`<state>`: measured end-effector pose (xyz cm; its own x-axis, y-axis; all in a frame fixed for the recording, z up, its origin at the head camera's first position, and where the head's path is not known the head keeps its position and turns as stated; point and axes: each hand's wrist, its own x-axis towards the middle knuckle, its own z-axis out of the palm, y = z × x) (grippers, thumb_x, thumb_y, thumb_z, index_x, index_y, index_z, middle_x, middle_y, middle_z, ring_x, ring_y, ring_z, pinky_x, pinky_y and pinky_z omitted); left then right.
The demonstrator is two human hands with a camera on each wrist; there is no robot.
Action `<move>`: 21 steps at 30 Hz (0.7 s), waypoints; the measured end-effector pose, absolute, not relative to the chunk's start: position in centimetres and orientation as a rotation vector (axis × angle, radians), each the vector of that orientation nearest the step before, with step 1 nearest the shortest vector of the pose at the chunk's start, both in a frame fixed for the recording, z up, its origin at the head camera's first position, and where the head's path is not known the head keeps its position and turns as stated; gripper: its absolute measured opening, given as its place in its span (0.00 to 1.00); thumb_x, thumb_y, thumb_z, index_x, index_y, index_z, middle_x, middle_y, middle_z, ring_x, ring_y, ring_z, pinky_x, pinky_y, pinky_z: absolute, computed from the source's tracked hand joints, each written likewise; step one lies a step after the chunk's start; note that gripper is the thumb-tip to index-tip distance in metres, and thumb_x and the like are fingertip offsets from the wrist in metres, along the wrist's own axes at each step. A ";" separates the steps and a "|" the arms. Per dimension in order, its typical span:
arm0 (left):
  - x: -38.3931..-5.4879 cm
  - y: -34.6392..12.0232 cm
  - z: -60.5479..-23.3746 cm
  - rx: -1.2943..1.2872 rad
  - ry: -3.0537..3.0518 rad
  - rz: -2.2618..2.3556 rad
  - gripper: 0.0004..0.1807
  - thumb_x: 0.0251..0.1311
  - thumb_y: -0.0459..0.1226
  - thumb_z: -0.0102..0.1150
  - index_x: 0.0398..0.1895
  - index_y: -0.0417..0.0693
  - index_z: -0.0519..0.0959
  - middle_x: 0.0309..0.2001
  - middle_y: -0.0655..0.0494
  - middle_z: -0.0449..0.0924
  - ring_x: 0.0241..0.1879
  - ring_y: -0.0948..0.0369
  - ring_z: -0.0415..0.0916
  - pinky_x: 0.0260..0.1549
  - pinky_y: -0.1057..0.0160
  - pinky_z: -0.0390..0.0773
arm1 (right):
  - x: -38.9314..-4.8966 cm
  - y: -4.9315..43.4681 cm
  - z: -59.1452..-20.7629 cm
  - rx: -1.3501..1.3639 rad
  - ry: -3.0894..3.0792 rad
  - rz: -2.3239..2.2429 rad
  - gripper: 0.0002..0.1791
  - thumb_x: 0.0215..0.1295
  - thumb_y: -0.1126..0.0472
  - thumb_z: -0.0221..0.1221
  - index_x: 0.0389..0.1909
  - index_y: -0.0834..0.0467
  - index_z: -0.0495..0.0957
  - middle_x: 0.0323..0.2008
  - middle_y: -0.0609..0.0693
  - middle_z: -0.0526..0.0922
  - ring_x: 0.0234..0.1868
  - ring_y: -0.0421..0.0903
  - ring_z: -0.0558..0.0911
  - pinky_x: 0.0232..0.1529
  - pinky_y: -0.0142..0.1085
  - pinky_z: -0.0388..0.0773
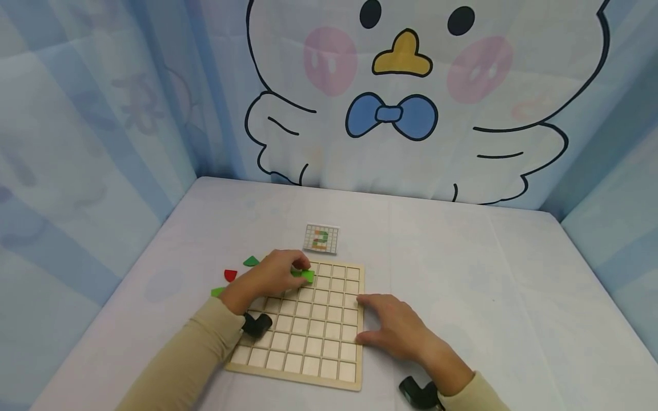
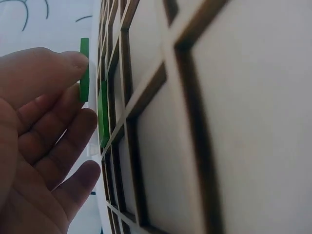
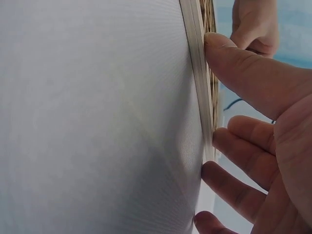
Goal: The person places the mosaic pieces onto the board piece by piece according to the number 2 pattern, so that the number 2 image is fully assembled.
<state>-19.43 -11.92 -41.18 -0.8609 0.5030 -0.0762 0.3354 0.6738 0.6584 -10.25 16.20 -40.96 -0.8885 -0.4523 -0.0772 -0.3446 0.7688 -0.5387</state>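
Observation:
A wooden grid board point(image 1: 324, 329) of square cells lies on the table. Over its far part, my left hand point(image 1: 275, 273) pinches a small green tile point(image 2: 84, 69) between thumb and fingers, held on edge in the left wrist view. Just beyond it, a second green tile point(image 2: 103, 114) sits at the board's grid. My right hand point(image 1: 398, 328) rests along the board's right edge, thumb on the rim and fingers spread, as the right wrist view shows.
Behind the board lies a small pattern card point(image 1: 321, 238) with a coloured figure on a grid. Left of the board are a dark green piece point(image 1: 251, 261), a red piece point(image 1: 230, 275) and a light green piece point(image 1: 217, 291). A printed curtain point(image 1: 390, 160) hangs behind the table.

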 end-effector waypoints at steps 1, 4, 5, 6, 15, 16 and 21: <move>-19.4 -11.9 -41.2 0.668 2.639 0.960 0.12 0.62 0.35 0.68 0.47 0.45 0.80 0.45 0.56 0.81 0.49 0.55 0.78 0.49 0.54 0.78 | -10.3 16.2 -41.0 -0.632 2.758 -0.782 0.38 0.56 0.48 0.73 0.63 0.65 0.74 0.61 0.59 0.77 0.65 0.60 0.72 0.63 0.57 0.66; -19.3 -11.8 -41.0 0.671 2.644 0.940 0.11 0.62 0.35 0.68 0.47 0.45 0.80 0.44 0.56 0.81 0.48 0.56 0.78 0.48 0.55 0.78 | -10.3 16.2 -41.0 -0.633 2.753 -0.782 0.38 0.56 0.48 0.72 0.63 0.65 0.74 0.61 0.59 0.77 0.65 0.59 0.72 0.64 0.56 0.66; -19.3 -11.8 -41.0 0.666 2.643 0.937 0.11 0.62 0.35 0.68 0.46 0.45 0.80 0.44 0.56 0.81 0.47 0.56 0.78 0.48 0.55 0.78 | -10.2 16.2 -41.0 -0.630 2.752 -0.782 0.38 0.56 0.48 0.73 0.63 0.65 0.74 0.61 0.58 0.77 0.65 0.59 0.72 0.64 0.56 0.66; -19.3 -11.7 -40.9 0.663 2.644 0.933 0.11 0.62 0.35 0.68 0.46 0.45 0.80 0.44 0.57 0.81 0.47 0.56 0.78 0.48 0.55 0.77 | -10.2 16.2 -41.0 -0.626 2.754 -0.782 0.38 0.56 0.49 0.73 0.63 0.65 0.74 0.61 0.58 0.77 0.65 0.59 0.72 0.64 0.56 0.66; -19.4 -11.4 -41.0 0.693 2.674 0.875 0.10 0.61 0.36 0.69 0.45 0.46 0.81 0.42 0.58 0.81 0.46 0.58 0.78 0.48 0.56 0.77 | -10.2 16.1 -41.0 -0.613 2.767 -0.783 0.38 0.55 0.50 0.74 0.63 0.64 0.74 0.61 0.58 0.77 0.65 0.59 0.72 0.64 0.56 0.66; -19.4 -11.3 -41.0 0.702 2.679 0.865 0.10 0.61 0.36 0.69 0.44 0.45 0.81 0.42 0.58 0.81 0.45 0.58 0.79 0.47 0.56 0.77 | -10.2 16.1 -41.0 -0.612 2.769 -0.783 0.38 0.55 0.50 0.74 0.63 0.64 0.74 0.61 0.58 0.77 0.65 0.59 0.72 0.64 0.56 0.66; -19.4 -11.1 -41.0 0.722 2.695 0.821 0.10 0.62 0.36 0.69 0.45 0.45 0.82 0.42 0.58 0.81 0.45 0.57 0.79 0.47 0.56 0.78 | -10.2 16.1 -41.1 -0.607 2.780 -0.777 0.38 0.55 0.50 0.74 0.63 0.64 0.74 0.61 0.57 0.77 0.65 0.59 0.72 0.64 0.55 0.65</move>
<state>-19.43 -11.15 -41.02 -0.8513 0.5192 -0.0757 0.3890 0.7212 0.5732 -10.16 16.08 -41.06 -0.8978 -0.4345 -0.0721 -0.3342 0.7786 -0.5311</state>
